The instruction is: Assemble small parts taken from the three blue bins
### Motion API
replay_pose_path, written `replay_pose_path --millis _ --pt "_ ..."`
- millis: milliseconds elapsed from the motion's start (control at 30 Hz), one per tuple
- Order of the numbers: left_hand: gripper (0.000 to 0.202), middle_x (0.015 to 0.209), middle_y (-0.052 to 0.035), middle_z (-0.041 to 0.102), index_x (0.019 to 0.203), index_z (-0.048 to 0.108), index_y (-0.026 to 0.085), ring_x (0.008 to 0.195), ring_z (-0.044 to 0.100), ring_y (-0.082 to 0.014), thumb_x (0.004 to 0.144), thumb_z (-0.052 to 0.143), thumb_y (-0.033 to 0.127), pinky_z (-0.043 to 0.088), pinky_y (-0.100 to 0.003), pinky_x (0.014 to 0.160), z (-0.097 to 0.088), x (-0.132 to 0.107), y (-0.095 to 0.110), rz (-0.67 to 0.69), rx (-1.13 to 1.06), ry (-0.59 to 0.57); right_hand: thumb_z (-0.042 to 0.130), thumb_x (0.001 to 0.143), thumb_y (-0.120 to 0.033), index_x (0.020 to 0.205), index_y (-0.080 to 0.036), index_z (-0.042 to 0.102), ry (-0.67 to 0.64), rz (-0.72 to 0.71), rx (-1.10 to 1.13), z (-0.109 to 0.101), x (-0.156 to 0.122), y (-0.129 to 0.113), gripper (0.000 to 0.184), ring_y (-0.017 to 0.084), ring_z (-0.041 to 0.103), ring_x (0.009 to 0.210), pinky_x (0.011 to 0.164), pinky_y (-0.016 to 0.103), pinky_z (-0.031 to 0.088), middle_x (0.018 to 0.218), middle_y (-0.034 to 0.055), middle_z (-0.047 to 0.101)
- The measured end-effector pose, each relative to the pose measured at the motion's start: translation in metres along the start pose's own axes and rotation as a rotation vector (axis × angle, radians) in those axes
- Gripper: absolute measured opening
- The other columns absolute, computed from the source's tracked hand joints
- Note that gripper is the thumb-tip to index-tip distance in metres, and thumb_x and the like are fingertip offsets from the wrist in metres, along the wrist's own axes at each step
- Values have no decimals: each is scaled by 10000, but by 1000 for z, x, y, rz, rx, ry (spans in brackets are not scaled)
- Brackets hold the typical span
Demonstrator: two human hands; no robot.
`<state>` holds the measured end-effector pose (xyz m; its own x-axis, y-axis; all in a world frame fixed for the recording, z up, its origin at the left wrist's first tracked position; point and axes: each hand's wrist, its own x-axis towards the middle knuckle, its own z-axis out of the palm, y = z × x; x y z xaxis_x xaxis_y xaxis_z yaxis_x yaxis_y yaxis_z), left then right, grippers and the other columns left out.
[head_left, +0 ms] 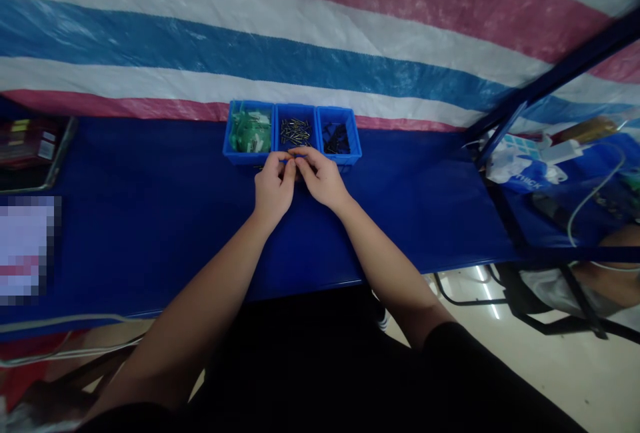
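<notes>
My left hand (275, 183) and my right hand (321, 178) meet fingertip to fingertip at the near side of three blue bins. Both are closed in a pinch, and whatever is between the fingers is too small and too covered to name. Just beyond them, the middle bin (295, 108) holds a heap of screws (296, 131). In the left bin (228, 139) lie green plastic bags (250, 127) with pale pieces. Small black parts (336, 138) fill the bottom of the right bin (356, 131).
The bins stand on a blue table (415, 199) against a striped plastic sheet (300, 13). At left are a dark tray (53, 179) with red boxes (25, 146) and a blurred-out sheet (25, 246). A metal post (520, 96), a plastic bag (523, 169) and a seated person's arm (615, 266) are at right.
</notes>
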<state>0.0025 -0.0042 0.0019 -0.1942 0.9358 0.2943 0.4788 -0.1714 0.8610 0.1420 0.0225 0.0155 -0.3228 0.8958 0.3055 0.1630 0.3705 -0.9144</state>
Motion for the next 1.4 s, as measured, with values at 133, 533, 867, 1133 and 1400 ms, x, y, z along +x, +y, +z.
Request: replay_pose_path --millis 133,533,867,1133,1400 --pt "217 695 11 652 1036 617 217 627 616 -114 973 537 409 453 -249 658 1 0 -1 7 -34 10 550 978 -430 1085 -227 572 32 118 132 2 1 2 231 138 672 742 739 285 579 842 6 686" --pt "222 614 43 569 1088 596 212 553 530 -88 978 531 393 417 -234 613 2 -1 2 51 -59 -25 709 855 -530 943 -212 571 123 317 304 3 8 0 357 126 639 666 599 252 533 721 -15 655" --pt "246 741 -10 655 1055 544 207 688 648 -130 1021 448 431 463 -256 680 2 1 0 22 -38 -3 702 843 -557 931 -196 583 54 199 279 5 4 4 390 117 663 710 660 254 548 817 5 680" --pt "305 686 8 616 1055 554 215 636 606 -117 1002 472 504 441 -242 633 3 1 -3 -14 -104 -28 695 861 -532 894 -195 604 92 203 205 3 5 3 351 97 603 640 606 240 491 781 -10 661" --pt "386 665 2 615 911 579 207 614 575 -104 1020 408 536 407 -238 608 2 -1 0 25 -74 -40 638 838 -711 773 -208 529 39 251 190 1 4 -7 518 77 537 558 527 218 453 685 -31 601"
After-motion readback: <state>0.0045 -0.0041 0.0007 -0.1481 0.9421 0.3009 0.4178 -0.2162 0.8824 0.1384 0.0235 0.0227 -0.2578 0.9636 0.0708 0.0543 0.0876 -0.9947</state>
